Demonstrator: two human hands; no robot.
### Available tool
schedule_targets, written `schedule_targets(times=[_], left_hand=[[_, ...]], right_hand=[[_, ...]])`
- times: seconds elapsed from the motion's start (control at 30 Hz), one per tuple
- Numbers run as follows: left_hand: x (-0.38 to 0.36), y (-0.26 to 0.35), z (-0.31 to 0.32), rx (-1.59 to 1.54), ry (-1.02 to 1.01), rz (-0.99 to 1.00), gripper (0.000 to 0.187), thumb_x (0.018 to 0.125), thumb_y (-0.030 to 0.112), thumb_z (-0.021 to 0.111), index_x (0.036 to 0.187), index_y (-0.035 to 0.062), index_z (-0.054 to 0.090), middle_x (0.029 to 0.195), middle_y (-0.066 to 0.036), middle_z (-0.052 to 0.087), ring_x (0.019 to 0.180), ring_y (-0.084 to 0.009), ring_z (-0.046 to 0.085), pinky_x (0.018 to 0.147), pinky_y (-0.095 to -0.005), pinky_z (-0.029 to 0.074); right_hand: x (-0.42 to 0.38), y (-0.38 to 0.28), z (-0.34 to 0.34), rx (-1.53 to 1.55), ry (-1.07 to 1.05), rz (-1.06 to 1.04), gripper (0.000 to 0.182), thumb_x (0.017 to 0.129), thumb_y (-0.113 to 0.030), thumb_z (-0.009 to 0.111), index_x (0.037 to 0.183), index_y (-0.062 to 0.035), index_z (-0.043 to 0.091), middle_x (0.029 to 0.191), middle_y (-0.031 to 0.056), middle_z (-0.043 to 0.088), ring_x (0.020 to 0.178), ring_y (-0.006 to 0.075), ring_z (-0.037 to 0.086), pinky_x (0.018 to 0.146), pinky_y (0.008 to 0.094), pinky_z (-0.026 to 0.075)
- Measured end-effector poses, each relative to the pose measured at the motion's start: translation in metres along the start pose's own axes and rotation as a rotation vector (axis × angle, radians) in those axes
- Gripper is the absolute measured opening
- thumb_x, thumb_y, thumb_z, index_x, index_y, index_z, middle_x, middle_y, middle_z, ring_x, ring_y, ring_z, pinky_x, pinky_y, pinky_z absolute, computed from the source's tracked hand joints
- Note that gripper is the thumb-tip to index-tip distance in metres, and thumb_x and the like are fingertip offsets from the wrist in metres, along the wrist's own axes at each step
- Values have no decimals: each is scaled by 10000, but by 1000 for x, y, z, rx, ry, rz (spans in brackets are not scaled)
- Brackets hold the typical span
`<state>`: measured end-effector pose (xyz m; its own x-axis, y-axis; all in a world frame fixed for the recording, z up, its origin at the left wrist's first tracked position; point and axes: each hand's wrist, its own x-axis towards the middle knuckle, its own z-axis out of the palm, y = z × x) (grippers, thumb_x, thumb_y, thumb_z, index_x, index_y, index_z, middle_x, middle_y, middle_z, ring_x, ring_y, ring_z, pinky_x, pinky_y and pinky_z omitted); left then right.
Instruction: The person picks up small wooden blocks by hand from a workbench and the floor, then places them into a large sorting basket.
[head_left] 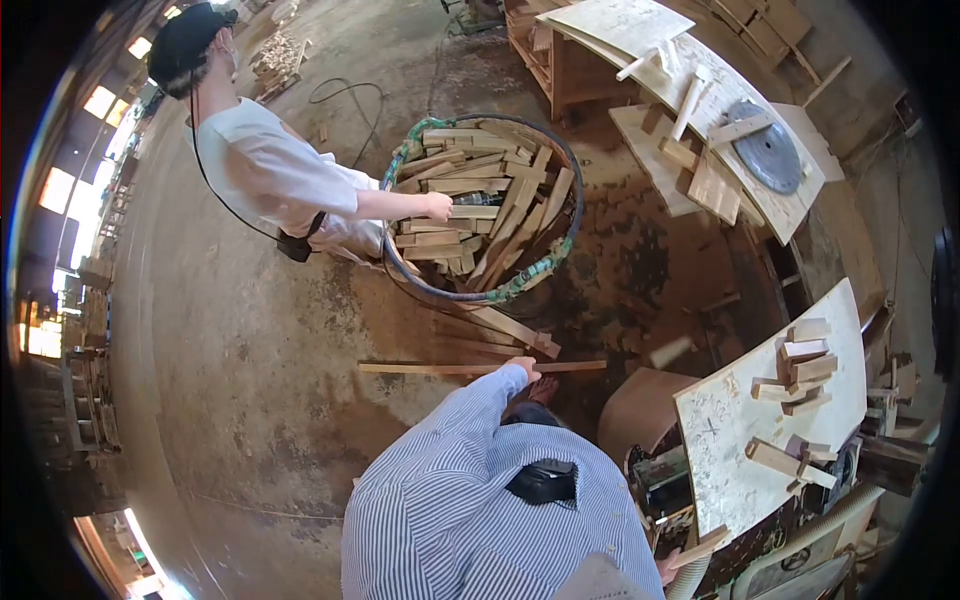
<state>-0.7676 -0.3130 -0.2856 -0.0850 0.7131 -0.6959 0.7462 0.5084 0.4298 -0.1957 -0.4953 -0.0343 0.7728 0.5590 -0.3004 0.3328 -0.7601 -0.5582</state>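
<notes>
My left hand [525,369], at the end of a striped sleeve, is closed around a long thin wooden strip [430,369] that lies crosswise in front of me. At the lower right my right hand [669,568] is partly hidden by my body. Its fingers are closed on a short wooden piece [706,546] beside the pale worktable [712,470]. Ahead of me is a large round container [575,185], its rim wrapped in places with green material, full of wooden offcuts [470,185].
A co-worker [265,165] in a white shirt reaches into the round container from the left. Wooden blocks [810,365] sit on the near worktable. On the far table [745,85] are a round dark disc [768,147] and boards. A cable [350,95] lies on the floor.
</notes>
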Motion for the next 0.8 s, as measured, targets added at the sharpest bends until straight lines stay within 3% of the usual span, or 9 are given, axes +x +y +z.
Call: schedule_targets(times=[0.07, 0.2, 0.3, 0.37, 0.4, 0.63, 0.8], left_hand=[[-13, 1, -8, -14, -117, -52, 563, 826, 425, 672, 1254, 64, 609, 1249, -192, 633, 1165, -362, 596, 995, -433, 477], [-20, -15, 4, 49, -13, -58, 528, 843, 431, 666, 1205, 47, 635, 1228, -194, 644, 1154, -360, 606, 983, -436, 487], [-25, -20, 2, 36, 11, -71, 530, 841, 433, 667, 1200, 44, 640, 1214, -195, 652, 1151, -359, 609, 981, -436, 489], [-26, -19, -4, 31, -21, -97, 572, 843, 446, 665, 1251, 48, 612, 1256, -188, 633, 1179, -355, 593, 1004, -428, 471], [-26, -16, -7, 30, -53, -117, 617, 844, 458, 662, 1302, 52, 585, 1298, -182, 614, 1207, -352, 577, 1027, -420, 454], [-32, -2, -16, -9, -40, -145, 580, 847, 451, 662, 1278, 67, 600, 1279, -179, 623, 1189, -355, 585, 1014, -431, 459], [-29, -1, -11, 4, -59, -93, 581, 845, 451, 661, 1278, 68, 603, 1272, -187, 624, 1169, -370, 592, 998, -440, 471]], right_hand=[[-6, -22, -13, 149, -176, 18, 464, 883, -289, 550, 1218, 31, 532, 891, 142, 552, 699, 212, 521, 609, 349, 457], [-16, -75, -41, 400, -528, 65, 376, 921, -90, 483, 1284, 1, 456, 970, 97, 510, 775, 154, 503, 667, 292, 459], [-18, -106, -52, 461, -694, 65, 394, 950, 58, 432, 1334, -21, 400, 1030, 63, 479, 832, 110, 490, 710, 250, 461], [-17, -119, -51, 360, -779, 5, 415, 943, 61, 442, 1348, -15, 390, 1063, 76, 480, 868, 119, 492, 744, 258, 457], [-16, -123, -50, 292, -803, -43, 426, 940, 62, 447, 1355, -12, 385, 1079, 83, 481, 887, 124, 493, 761, 262, 455], [3, -116, -49, 9, -861, -310, 506, 919, 72, 481, 1404, 8, 352, 1194, 128, 487, 1015, 158, 499, 880, 292, 442], [15, -72, -60, -52, -699, -426, 566, 904, 79, 505, 1439, 23, 328, 1277, 160, 491, 1106, 182, 503, 966, 313, 432]])
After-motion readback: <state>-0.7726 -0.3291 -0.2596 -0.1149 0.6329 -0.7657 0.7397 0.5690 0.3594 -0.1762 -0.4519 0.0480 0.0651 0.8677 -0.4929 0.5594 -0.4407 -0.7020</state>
